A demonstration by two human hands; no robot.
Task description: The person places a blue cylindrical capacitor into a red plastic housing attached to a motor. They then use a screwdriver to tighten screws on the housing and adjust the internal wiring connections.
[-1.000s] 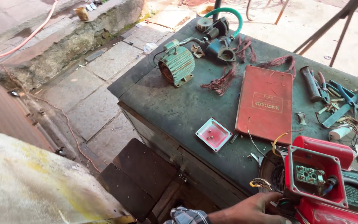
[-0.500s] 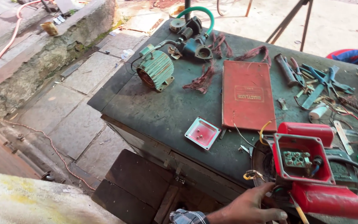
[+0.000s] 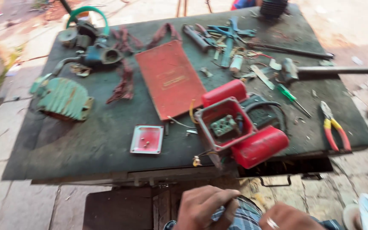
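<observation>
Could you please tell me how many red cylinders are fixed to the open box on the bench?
2. One red cylinder lies behind the box, next to the red book; the other sits at the box's front right, near the bench edge. Any underneath would be hidden.

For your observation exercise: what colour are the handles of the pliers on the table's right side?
Red with yellow, on the pliers; the head view shows them clearly.
</observation>
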